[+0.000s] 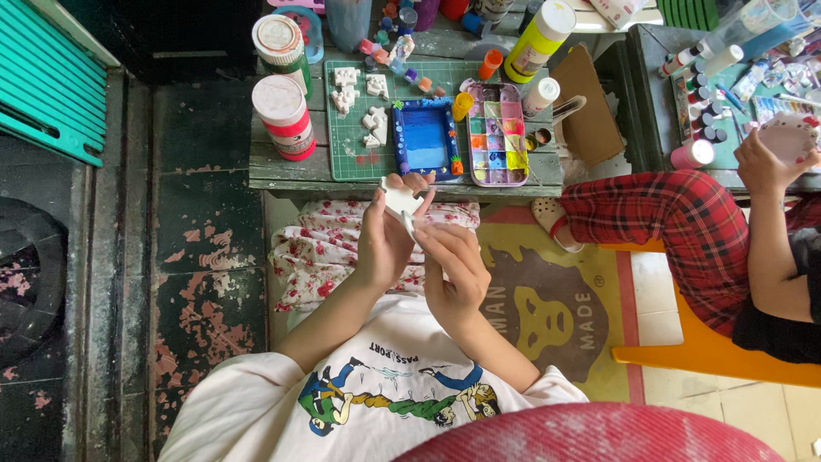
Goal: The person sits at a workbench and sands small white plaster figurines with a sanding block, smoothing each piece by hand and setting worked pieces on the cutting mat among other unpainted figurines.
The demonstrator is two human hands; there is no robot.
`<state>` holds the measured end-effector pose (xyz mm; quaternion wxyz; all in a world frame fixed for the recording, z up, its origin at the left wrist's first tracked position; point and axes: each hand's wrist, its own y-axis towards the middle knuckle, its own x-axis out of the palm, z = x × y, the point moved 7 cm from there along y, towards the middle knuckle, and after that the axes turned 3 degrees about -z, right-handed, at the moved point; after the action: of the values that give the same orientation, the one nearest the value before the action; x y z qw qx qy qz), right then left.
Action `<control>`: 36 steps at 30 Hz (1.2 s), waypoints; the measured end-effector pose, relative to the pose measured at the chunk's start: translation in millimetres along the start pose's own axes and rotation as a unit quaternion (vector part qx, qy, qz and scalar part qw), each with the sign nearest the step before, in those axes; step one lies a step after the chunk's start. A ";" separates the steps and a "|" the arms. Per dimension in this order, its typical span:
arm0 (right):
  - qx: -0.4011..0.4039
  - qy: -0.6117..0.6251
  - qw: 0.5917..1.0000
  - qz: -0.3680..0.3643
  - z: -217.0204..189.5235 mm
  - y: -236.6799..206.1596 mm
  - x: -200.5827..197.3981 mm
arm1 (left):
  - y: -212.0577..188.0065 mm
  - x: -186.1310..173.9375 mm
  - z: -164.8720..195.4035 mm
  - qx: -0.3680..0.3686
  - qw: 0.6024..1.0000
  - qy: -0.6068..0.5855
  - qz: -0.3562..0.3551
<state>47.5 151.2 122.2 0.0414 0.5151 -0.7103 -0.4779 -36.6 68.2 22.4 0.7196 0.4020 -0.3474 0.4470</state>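
Your white printed shirt (pixel 376 402) fills the bottom of the head view. Above it, your left hand (pixel 385 244) has its grip closed on a small white piece (pixel 400 198), just below the blue frame (pixel 425 139). Your right hand (pixel 455 269) pinches that piece's lower edge. The frame lies on the wooden surface (pixel 282 171), left of the paint palette (pixel 497 137).

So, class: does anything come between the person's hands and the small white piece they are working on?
Nothing visible does. The left hand grips the small white piece directly, and the right hand touches its lower edge. The piece is held in the air, just short of the table edge.
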 end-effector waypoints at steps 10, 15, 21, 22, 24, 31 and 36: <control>0.016 0.062 0.998 0.012 2.7 3.8 1.5 | 4.3 -3.6 2.3 0.017 0.999 -0.022 0.021; 0.058 0.033 0.997 0.047 11.7 7.2 0.6 | 4.0 -2.4 -2.1 0.021 0.999 -0.036 0.016; 0.011 0.057 0.998 0.024 -0.3 5.9 2.9 | 5.5 -7.4 1.2 0.030 0.998 -0.036 0.030; 0.030 0.044 0.998 0.033 3.4 7.3 1.3 | 4.3 -7.4 1.7 0.030 0.999 -0.030 0.031; 0.062 0.022 0.997 0.051 10.6 10.7 -0.2 | 3.5 -6.6 3.6 0.038 0.999 -0.018 0.030; 0.007 0.094 0.996 0.006 -2.2 -1.5 4.0 | 12.5 -4.6 4.3 -0.021 0.998 -0.046 0.044; 0.125 0.101 0.982 0.097 38.5 -7.7 -22.2 | 12.4 -3.9 15.4 -0.041 0.997 -0.006 0.067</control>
<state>42.0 192.7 105.4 0.0946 0.4907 -0.8033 -0.3241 -51.7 56.5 29.1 0.7018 0.3504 -0.3961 0.4772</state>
